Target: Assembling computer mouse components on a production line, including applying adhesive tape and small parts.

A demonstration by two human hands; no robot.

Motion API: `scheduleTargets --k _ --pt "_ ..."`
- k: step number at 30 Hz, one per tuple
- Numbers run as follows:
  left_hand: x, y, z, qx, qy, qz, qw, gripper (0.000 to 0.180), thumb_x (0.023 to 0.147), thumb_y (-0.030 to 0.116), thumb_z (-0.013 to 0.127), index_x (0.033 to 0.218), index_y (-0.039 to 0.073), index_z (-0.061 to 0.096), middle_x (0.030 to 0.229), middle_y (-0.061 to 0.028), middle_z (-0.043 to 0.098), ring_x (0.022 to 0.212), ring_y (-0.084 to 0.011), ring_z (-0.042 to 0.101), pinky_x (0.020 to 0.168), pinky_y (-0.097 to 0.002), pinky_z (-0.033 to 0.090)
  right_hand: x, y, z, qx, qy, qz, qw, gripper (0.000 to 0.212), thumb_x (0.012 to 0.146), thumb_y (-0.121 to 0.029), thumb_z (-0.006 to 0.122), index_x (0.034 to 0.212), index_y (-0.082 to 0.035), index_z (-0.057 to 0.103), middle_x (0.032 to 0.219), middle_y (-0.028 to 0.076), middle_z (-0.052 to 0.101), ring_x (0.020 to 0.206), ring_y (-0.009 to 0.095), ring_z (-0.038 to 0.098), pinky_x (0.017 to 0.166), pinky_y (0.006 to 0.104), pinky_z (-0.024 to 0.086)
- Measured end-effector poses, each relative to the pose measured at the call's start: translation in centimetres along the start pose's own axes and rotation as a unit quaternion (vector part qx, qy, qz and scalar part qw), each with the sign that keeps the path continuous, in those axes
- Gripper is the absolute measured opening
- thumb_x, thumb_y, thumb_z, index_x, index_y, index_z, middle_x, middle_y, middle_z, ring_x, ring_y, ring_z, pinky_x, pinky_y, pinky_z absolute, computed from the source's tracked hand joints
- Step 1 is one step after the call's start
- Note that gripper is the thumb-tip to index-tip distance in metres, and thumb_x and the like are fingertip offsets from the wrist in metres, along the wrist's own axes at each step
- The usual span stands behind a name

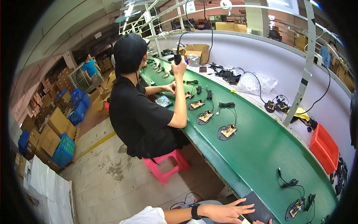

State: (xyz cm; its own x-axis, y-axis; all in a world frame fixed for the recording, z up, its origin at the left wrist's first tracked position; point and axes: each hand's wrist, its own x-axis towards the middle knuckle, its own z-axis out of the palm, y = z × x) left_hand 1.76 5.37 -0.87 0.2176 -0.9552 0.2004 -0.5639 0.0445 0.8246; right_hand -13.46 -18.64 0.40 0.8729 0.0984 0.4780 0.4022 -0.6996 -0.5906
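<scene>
My left hand [225, 212], with a black band on its wrist, reaches in from the lower edge with its fingers stretched out. Its fingertips lie at the side of a flat dark panel [259, 206] at the near edge of the bench. A small pale yellow strip [245, 220] shows below those fingers. Of my right hand [262, 222] only some fingertips show at the bottom edge, by the panel; the rest is out of view. To the right, a dark oval base with a circuit board [295, 209] lies on the green bench [261, 156] with its coiled black cable [290, 183].
Several similar boards with cables, such as this one [228, 130], line the bench. A co-worker [143, 108] sits on a pink stool [167, 164], gripping a hanging screwdriver [178, 58]. A red bin [323, 147] and a metal post [302, 82] stand along the far side.
</scene>
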Motion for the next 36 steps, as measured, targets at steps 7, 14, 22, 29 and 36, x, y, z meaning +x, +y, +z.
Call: scheduleTargets --k 7,14,22,29,36 --pt "0.0 -0.4 -0.3 -0.004 -0.015 0.004 1.000 0.046 0.111 0.036 0.047 0.137 0.002 0.065 0.170 -0.0176 0.030 0.161 -0.0339 0.011 0.126 -0.0618 0.000 0.1 0.5 -0.4 0.032 -0.058 -0.006 0.998 0.049 0.088 -0.030 0.065 0.128 -0.001 0.069 0.125 0.015 0.072 0.122 0.037 0.065 0.124 0.0665 0.015" --pt "0.0 -0.5 -0.1 -0.002 -0.018 0.006 1.000 0.048 0.111 0.036 0.046 0.146 0.005 0.058 0.172 -0.0163 0.026 0.162 -0.0341 0.010 0.126 -0.0622 0.001 0.9 0.3 -1.5 0.080 -0.103 0.009 0.991 0.044 0.090 -0.029 0.066 0.127 -0.004 0.070 0.126 0.013 0.072 0.126 0.034 0.064 0.125 0.0634 0.013" --pt "0.2 -0.3 -0.5 0.007 -0.036 0.009 0.999 0.051 0.108 0.040 0.054 0.143 0.004 0.061 0.170 -0.0189 0.027 0.161 -0.0372 0.012 0.125 -0.0648 -0.001 2.9 0.1 1.4 -0.002 -0.067 0.019 0.998 0.034 0.082 -0.017 0.072 0.113 -0.005 0.075 0.111 0.007 0.075 0.108 0.027 0.068 0.121 0.0564 0.028" --pt "-0.1 -0.1 -0.4 -0.033 0.010 0.031 0.999 0.050 0.104 0.042 0.061 0.135 0.003 0.067 0.168 -0.0197 0.033 0.159 -0.0383 0.017 0.125 -0.0661 0.000 2.4 0.4 2.7 -0.004 -0.006 0.024 1.000 0.024 0.080 -0.018 0.074 0.101 -0.006 0.074 0.098 0.008 0.075 0.103 0.027 0.069 0.121 0.0575 0.029" --pt "0.1 -0.2 0.2 -0.044 0.038 0.025 0.998 0.046 0.104 0.038 0.060 0.133 0.003 0.068 0.163 -0.0193 0.041 0.158 -0.0377 0.024 0.125 -0.0656 0.003 2.9 -0.7 2.6 -0.007 0.005 0.055 0.998 0.024 0.079 -0.019 0.076 0.098 -0.006 0.073 0.096 0.009 0.074 0.102 0.028 0.070 0.123 0.0609 0.025"
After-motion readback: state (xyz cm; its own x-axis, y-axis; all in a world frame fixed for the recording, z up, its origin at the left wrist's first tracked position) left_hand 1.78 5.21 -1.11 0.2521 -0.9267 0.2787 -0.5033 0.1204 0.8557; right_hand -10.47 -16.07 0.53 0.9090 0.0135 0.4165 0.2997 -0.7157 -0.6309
